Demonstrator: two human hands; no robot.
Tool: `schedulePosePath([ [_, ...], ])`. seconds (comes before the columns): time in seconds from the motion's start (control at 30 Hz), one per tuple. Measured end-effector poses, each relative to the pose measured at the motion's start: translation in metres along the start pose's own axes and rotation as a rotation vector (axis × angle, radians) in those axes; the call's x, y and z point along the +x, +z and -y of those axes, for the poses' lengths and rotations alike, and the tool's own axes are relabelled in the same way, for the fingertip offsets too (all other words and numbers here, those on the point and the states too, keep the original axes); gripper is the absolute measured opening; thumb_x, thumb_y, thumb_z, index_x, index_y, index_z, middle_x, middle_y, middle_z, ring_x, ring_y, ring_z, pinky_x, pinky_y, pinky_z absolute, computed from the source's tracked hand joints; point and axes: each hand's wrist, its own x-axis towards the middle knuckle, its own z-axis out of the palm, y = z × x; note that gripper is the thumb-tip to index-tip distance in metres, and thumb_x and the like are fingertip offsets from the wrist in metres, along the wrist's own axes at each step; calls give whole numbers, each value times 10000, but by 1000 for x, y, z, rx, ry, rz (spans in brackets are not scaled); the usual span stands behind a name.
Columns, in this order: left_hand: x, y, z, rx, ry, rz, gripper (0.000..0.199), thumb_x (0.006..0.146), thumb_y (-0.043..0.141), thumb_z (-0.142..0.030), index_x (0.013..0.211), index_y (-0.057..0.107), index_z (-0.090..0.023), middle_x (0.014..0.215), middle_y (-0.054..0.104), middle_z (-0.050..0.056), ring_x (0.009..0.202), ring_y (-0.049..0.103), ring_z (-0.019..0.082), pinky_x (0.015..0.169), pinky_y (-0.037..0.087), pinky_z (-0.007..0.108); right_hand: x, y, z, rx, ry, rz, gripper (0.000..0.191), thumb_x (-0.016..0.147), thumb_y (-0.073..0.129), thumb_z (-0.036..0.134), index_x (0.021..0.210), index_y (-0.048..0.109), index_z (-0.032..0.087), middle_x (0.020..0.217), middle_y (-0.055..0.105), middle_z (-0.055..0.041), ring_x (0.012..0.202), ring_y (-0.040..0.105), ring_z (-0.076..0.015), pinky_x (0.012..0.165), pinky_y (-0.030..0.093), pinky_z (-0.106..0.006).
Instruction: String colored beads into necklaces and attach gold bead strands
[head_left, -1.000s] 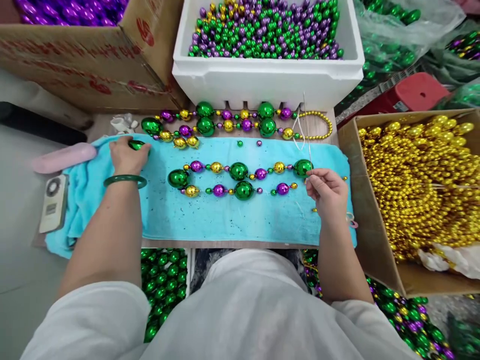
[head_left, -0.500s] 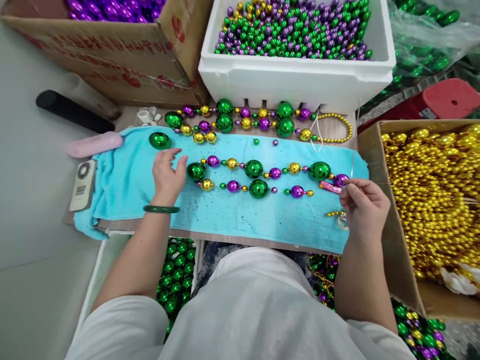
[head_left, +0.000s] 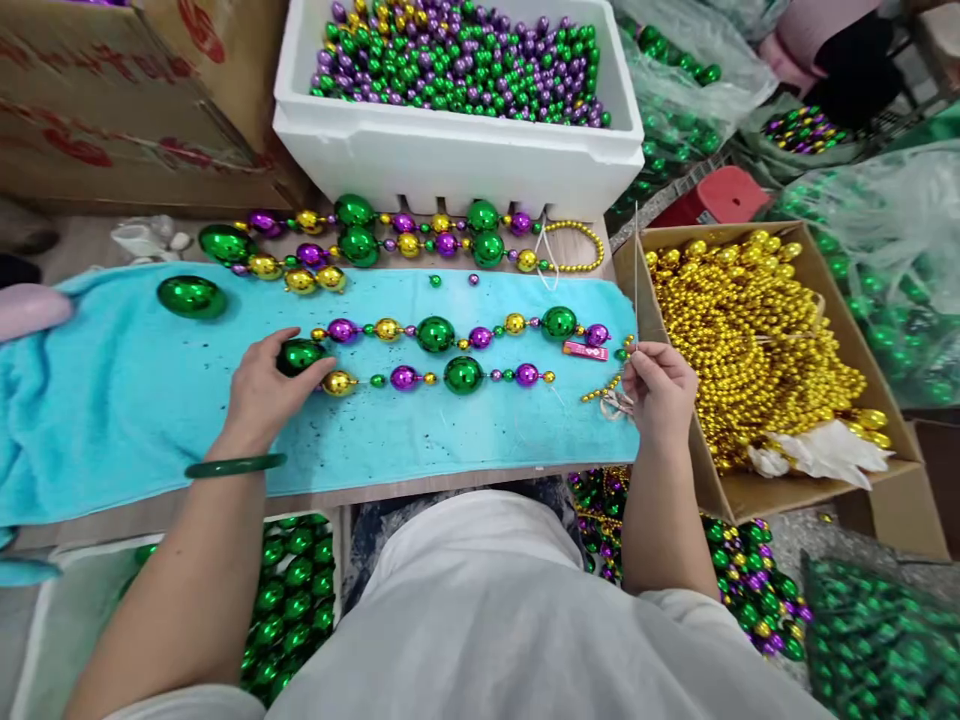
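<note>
My left hand [head_left: 266, 385] has its thumb and fingers around the large green bead [head_left: 301, 356] at the left bend of a bead necklace [head_left: 435, 335]. Green, purple and gold beads run in two rows from that bend across the blue towel [head_left: 390, 440]. Right of the rows, my right hand [head_left: 660, 385] pinches a thin straight strand [head_left: 636, 270] that stands upright; I cannot tell if it is needle or cord. Close by are a small pink packet [head_left: 585, 351] and a short string of gold beads [head_left: 600, 389].
Another bead necklace [head_left: 409, 245] lies behind the towel, and a loose green bead [head_left: 191, 297] at left. Farther back stand a white foam box [head_left: 457, 150] of small beads and a cardboard box [head_left: 202, 120]. At right is a carton [head_left: 720, 500] of gold beads.
My left hand has come down and closed on the large green bead at the bend. My right hand is now farther from the pink packet. The view has swung right.
</note>
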Motion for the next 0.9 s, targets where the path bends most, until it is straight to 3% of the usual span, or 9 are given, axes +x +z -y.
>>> schedulePosePath([
  [0.23,0,-7,3,-33,-84,-17,677,673,721,-454,1277,597,-176,1246,642,111,1167,577,303,1041,435,458,-1,-12,2,-47,-14,-62,172,667,716,272,778,667,150,497,556,47,365,429,-61,318,245,-158],
  [0.53,2,-11,2,-35,-56,-18,678,659,760,-383,1273,595,-147,1258,613,133,1203,535,312,1073,394,470,4,-11,-6,-91,22,-101,180,630,702,259,751,653,136,479,542,45,351,420,-62,320,247,-158],
  [0.9,2,-8,7,-125,-69,0,646,674,723,-449,1244,593,-173,1236,600,126,1174,548,283,1052,399,415,10,-13,-17,-66,60,-125,127,618,709,177,729,680,124,474,546,15,370,432,-79,333,228,-198],
])
